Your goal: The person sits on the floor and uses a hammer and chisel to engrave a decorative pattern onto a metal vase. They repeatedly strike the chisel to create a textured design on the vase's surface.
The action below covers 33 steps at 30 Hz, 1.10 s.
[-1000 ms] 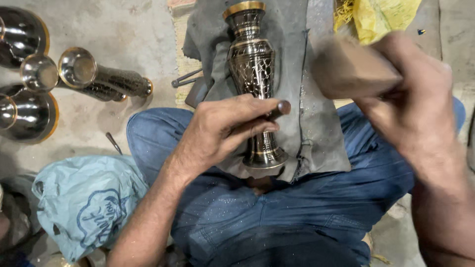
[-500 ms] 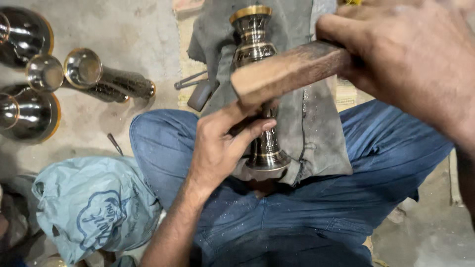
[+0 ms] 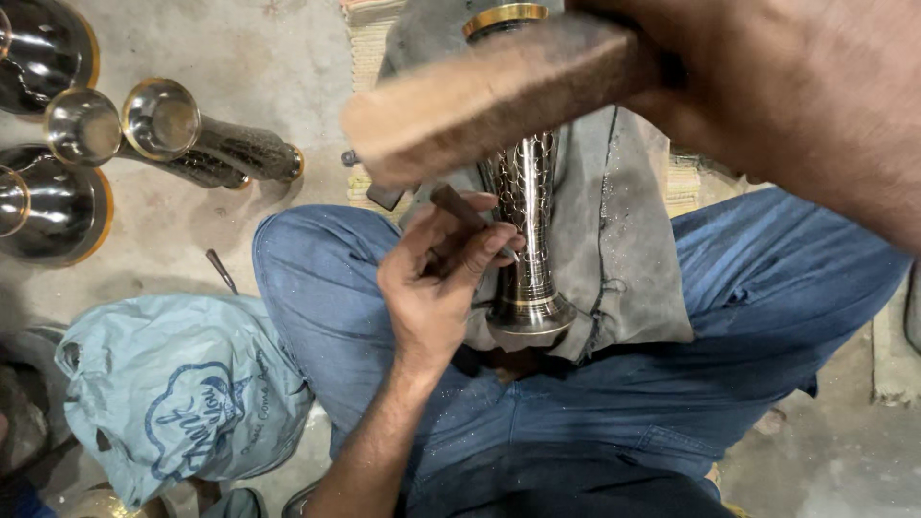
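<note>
Vase: the tall, slender silver-coloured metal vase with gold-coloured bands lies lengthwise on the grey cloth spread over my lap, its foot toward my body and its gold-rimmed mouth pointing away, at the cloth's far edge.
Look of the vase: the body carries a fine cut lattice pattern, bright against darker metal; the flared foot is plain and polished with a thin gold ring. The upper part is hidden behind the mallet.
Step in hand: I judge this to be chasing the pattern, with the punch set and the mallet raised above it.
Left hand: closed around a small dark metal punch, pinched between thumb and fingers, its tip against the left flank of the vase near the waist.
Right hand: gripping the handle of a worn brown wooden mallet, held high and close to the camera, apart from the punch.
Next move calls for: a square, measured blow on the punch head, I think, with the tip staying on the line and the vase not rolling on the cloth.
Lap: my crossed legs in blue trousers carry the cloth and vase.
Floor, left side: several more silver-and-gold metal vessels lie well apart from me on the concrete floor.
Floor, near left corner: a crumpled pale blue-green bag sits just beside my left knee.
</note>
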Tool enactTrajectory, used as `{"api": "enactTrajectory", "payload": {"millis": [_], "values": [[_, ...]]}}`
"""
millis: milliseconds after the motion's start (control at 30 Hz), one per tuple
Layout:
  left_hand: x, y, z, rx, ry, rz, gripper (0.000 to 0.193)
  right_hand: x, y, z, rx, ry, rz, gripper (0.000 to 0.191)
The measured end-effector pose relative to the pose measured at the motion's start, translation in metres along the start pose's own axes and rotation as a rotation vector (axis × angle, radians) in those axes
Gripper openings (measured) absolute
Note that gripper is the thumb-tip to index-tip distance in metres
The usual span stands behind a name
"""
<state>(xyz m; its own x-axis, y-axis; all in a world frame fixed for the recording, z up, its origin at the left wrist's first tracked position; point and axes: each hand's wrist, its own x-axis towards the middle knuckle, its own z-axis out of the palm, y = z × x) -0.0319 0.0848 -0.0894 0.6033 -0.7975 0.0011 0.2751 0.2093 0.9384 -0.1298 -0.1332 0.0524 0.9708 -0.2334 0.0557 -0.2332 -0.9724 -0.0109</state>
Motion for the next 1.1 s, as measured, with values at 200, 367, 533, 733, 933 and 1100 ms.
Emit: {"api": "enactTrajectory", "payload": {"millis": [200,367,533,733,933,1100], "values": [[-0.005,0.005,0.007,0.129,0.043,0.101,0.024,0.009,-0.005,-0.010,-0.187,-0.109,-0.097,0.018],[-0.007,0.008,0.013,0.055,0.084,0.074,0.024,0.020,0.011,0.008,-0.452,-0.044,-0.318,0.021],[-0.011,0.002,0.021,0.014,0.181,0.127,0.023,0.035,0.010,0.003,-0.467,-0.103,-0.342,0.025],[-0.012,-0.007,0.023,0.011,0.257,0.120,0.022,0.026,-0.019,-0.026,-0.756,0.033,-0.368,0.018],[-0.011,-0.008,0.014,0.196,0.365,0.145,0.028,-0.020,-0.031,-0.017,-0.460,0.075,-0.245,0.044],[-0.019,0.002,-0.017,-0.015,0.496,0.096,0.023,-0.082,-0.083,0.024,0.143,-0.263,-0.051,0.062]]}}
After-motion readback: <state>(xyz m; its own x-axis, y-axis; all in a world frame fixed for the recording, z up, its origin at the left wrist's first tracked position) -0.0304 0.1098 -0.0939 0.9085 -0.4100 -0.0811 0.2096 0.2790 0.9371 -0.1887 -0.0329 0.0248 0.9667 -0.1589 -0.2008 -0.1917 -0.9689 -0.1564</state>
